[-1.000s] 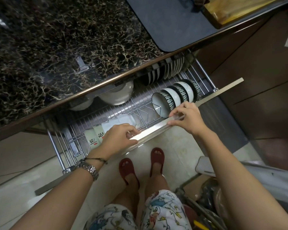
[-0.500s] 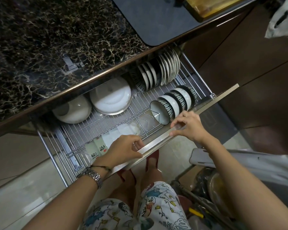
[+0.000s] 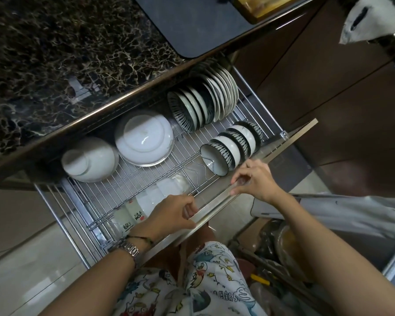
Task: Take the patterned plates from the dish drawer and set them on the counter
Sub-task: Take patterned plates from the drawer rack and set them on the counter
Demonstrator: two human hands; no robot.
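The wire dish drawer [image 3: 132, 179] stands pulled out below the dark marbled counter [image 3: 55, 53]. Patterned plates [image 3: 185, 110] with black-and-white striped backs stand on edge in a row at the drawer's back right, with plain pale plates [image 3: 226, 94] behind them. Striped bowls [image 3: 228, 147] stand on edge nearer the front. My left hand [image 3: 171, 215] and my right hand [image 3: 253, 179] both grip the drawer's metal front rail [image 3: 290, 140].
Two upturned white bowls [image 3: 144, 137] [image 3: 89, 158] sit at the drawer's back left; cups with printed characters [image 3: 132, 215] lie by my left hand. A dark mat [image 3: 192, 21] and a wooden board [image 3: 260, 5] lie on the counter. Brown cabinet doors [image 3: 328, 87] stand to the right.
Both hands pulled the drawer further out toward me, uncovering the row of patterned plates and the white bowls that were under the counter edge.
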